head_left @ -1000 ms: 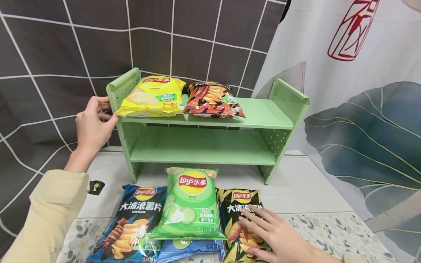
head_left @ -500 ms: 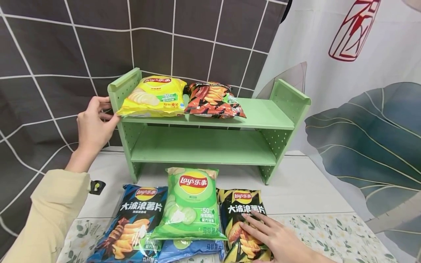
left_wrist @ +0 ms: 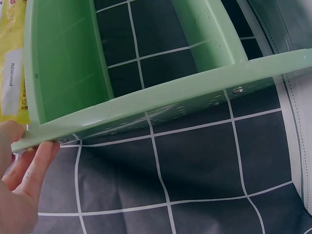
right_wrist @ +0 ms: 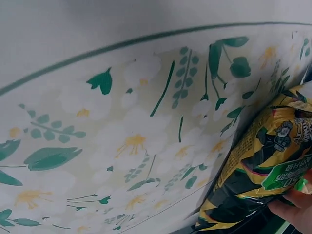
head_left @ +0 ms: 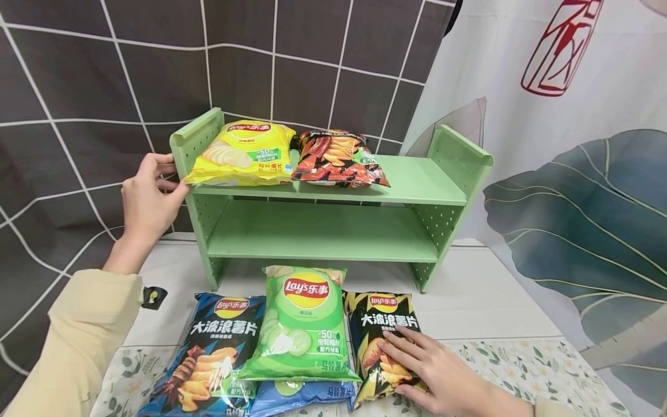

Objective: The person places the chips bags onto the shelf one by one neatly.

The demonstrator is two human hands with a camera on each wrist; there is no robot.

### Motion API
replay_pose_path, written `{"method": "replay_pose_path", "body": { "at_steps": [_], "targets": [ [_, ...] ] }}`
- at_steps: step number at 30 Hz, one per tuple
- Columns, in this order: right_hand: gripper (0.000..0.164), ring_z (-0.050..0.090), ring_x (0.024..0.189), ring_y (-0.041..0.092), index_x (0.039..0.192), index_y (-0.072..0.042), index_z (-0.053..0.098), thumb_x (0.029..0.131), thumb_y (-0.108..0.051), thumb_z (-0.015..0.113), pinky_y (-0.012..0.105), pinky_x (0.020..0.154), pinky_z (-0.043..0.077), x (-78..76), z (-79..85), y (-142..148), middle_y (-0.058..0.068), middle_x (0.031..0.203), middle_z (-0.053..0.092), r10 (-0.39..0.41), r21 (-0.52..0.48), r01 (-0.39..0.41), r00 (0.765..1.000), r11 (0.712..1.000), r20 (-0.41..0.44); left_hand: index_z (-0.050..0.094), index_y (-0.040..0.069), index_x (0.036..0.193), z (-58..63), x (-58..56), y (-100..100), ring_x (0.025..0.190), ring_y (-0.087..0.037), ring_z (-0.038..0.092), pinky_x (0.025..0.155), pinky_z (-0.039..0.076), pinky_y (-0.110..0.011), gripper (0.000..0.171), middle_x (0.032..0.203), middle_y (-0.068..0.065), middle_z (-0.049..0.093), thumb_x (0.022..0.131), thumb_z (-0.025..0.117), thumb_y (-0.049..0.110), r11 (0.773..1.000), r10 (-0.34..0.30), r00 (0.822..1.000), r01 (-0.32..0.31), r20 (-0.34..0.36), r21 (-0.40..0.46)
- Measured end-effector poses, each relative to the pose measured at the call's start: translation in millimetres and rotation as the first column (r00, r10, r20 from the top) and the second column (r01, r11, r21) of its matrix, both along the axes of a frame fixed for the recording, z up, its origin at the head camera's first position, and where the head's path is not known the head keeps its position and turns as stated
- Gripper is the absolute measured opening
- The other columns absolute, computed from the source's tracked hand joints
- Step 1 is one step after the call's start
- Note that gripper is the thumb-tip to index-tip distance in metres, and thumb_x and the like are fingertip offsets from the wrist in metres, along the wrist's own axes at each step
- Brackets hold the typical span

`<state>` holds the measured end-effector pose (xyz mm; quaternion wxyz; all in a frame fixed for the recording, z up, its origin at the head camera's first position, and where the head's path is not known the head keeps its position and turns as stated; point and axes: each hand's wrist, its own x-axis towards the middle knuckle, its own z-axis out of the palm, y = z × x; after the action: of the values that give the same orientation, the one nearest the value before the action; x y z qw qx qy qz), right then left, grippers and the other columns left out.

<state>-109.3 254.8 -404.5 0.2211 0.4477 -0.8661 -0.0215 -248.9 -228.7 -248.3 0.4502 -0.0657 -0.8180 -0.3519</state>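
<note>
My left hand (head_left: 150,202) grips the left side panel of a green two-tier shelf (head_left: 320,231), thumb in front and fingers behind. The left wrist view shows the thumb and fingers pinching the panel's edge. Low on the right, my right hand (head_left: 443,370) holds a black-and-yellow bag of potato chips (head_left: 371,362), fingers across its front and thumb at its lower edge. That bag's lower end is tipped up from the table. A green chip bag (head_left: 302,330) lies beside it, on top of a blue chip bag (head_left: 297,395) that is mostly hidden.
On the upper tier rest a yellow chip bag (head_left: 245,153) at the left and a red-and-black chip bag (head_left: 339,159) by it. Another dark blue chip bag (head_left: 213,353) lies front left. A grid-patterned curtain (head_left: 156,69) hangs behind the shelf.
The black-and-yellow chip bag has shifted slightly toward the shelf, its lower end rising, and my right thumb has come to its lower edge. My left hand stays on the shelf.
</note>
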Motion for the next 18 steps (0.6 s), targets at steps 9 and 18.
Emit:
{"method": "replay_pose_path", "body": {
  "at_steps": [9, 18],
  "targets": [
    [0.079, 0.051, 0.127, 0.031, 0.148, -0.017, 0.039, 0.086, -0.063, 0.056, 0.023, 0.118, -0.006, -1.0, -7.9, 2, 0.003, 0.149, 0.046, 0.004, 0.048, -0.003, 1.0, 0.999, -0.017, 0.056, -0.002, 0.119, 0.0, 0.6, 0, 0.066, 0.035, 0.038, 0.065, 0.029, 0.004, 0.038, 0.113, -0.023, 0.068, 0.086, 0.067, 0.014, 1.0, 0.001, 1.0, -0.001, -0.001, 0.006],
    [0.088, 0.013, 0.15, 0.024, 0.147, -0.008, 0.037, 0.079, -0.055, 0.068, 0.028, 0.12, -0.006, -2.2, -11.2, 1, 0.012, 0.147, 0.046, 0.038, 0.095, -0.031, 0.996, 0.995, -0.075, 0.056, -0.003, 0.119, 0.4, 1.0, 1, 0.066, 0.035, 0.038, 0.065, 0.029, 0.004, 0.038, 0.113, -0.023, 0.068, 0.086, 0.067, 0.013, 1.0, -0.004, 1.0, 0.004, 0.002, 0.005]
  ]
}}
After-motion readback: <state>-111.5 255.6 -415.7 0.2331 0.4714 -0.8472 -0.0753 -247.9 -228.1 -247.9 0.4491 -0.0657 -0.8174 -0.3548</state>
